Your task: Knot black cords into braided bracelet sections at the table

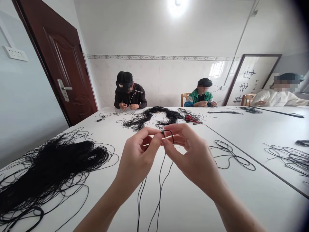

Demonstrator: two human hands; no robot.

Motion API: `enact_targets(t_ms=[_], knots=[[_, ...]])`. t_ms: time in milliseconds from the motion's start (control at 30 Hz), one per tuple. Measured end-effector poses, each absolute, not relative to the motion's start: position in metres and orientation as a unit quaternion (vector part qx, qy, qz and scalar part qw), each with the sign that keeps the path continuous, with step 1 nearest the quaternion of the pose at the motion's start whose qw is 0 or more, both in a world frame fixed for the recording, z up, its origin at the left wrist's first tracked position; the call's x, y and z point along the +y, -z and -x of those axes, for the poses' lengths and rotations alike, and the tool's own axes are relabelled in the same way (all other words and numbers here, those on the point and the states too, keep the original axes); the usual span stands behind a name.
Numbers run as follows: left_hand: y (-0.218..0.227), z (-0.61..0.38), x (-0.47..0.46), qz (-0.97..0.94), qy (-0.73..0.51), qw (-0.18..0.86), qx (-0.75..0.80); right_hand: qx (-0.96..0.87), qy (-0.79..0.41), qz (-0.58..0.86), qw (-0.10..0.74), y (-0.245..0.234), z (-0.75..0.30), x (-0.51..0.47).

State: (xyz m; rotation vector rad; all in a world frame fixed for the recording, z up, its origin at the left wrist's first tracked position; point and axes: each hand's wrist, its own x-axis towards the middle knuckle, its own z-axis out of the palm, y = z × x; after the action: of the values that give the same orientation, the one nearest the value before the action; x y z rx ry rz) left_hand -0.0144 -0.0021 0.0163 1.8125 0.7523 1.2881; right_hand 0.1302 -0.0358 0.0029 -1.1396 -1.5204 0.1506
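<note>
Between my two hands is a thin black cord (173,138), bent into a small loop at the fingertips. Thumb and index finger of my left hand (142,148) pinch it near a dark knot-like spot (163,132). My right hand (185,148) also has its fingers closed on the cord, close beside the left. Several strands hang from my hands down towards the near side of the white table (188,206). Palms and some fingertips are partly hidden, so the exact grip on each strand is unclear.
A large heap of black cords (60,164) lies at left, another bundle (156,111) beyond my hands. Red-handled pliers or scissors (191,119) and small black scissors (101,118) rest farther back. Loose cord coils (231,154) lie right. Three people sit across the table, hands on cords or partly hidden.
</note>
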Motion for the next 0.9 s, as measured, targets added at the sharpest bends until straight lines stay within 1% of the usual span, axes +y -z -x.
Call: enact_targets(t_ms=[67, 133, 367, 567, 667, 767, 900], knots=[[-0.017, 0.013, -0.002, -0.711, -0.518, 0.374, 0.294, -0.656, -0.115, 0.488, 0.563, -0.003, -0.131, -0.035], [-0.017, 0.013, -0.001, -0.708, -0.523, 0.375, 0.290, -0.658, -0.138, 0.487, 0.558, -0.004, -0.131, -0.034], [-0.016, 0.016, -0.003, -0.677, -0.520, 0.443, 0.276, -0.677, -0.097, 0.484, 0.545, -0.006, -0.130, -0.040], [-0.015, 0.013, -0.004, -0.613, -0.530, 0.530, 0.249, -0.706, -0.061, 0.461, 0.534, -0.007, -0.132, -0.047], [-0.015, 0.014, -0.001, -0.600, -0.523, 0.559, 0.233, -0.705, -0.071, 0.453, 0.541, -0.011, -0.137, -0.049], [-0.015, 0.018, 0.002, -0.623, -0.485, 0.578, 0.207, -0.685, -0.097, 0.462, 0.554, -0.016, -0.142, -0.051], [-0.015, 0.022, 0.003, -0.643, -0.446, 0.595, 0.182, -0.675, -0.140, 0.439, 0.577, -0.020, -0.145, -0.052]])
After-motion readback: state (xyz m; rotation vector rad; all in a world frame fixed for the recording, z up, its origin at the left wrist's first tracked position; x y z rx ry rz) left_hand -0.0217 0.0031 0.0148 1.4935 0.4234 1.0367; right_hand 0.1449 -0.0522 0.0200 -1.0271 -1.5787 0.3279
